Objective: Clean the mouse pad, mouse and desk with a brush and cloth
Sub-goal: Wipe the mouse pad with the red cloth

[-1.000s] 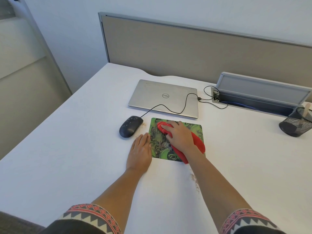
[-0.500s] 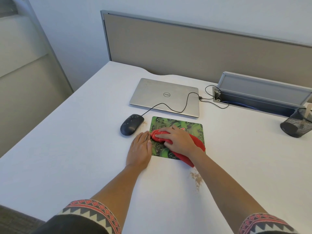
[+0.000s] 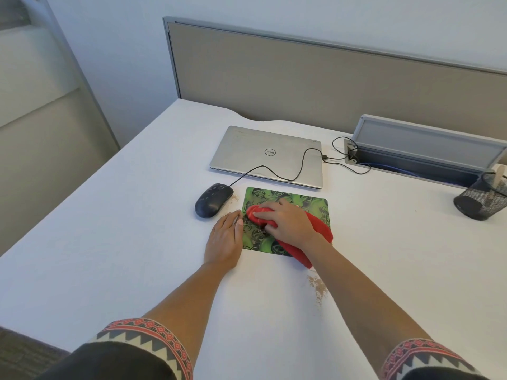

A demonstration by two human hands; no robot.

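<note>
A green patterned mouse pad (image 3: 285, 197) lies on the white desk (image 3: 123, 229). My right hand (image 3: 288, 223) holds a bunched red cloth (image 3: 319, 231) down on the middle of the pad, fingers curved over the cloth's left end. My left hand (image 3: 223, 239) lies flat on the desk against the pad's left edge, its thumb touching that edge. A black wired mouse (image 3: 213, 200) sits left of the pad, just beyond my left fingertips. No brush shows in the head view.
Brown crumbs (image 3: 318, 287) lie on the desk near the pad's front right corner, and a few more beside the mouse. A shut silver laptop (image 3: 263, 154) lies behind the pad. An open cable tray (image 3: 422, 149) and a black mesh cup (image 3: 482, 198) stand at the right.
My right hand has dragged the red cloth from the far part of the pad toward me to its middle. My left hand has stayed flat at the pad's left edge.
</note>
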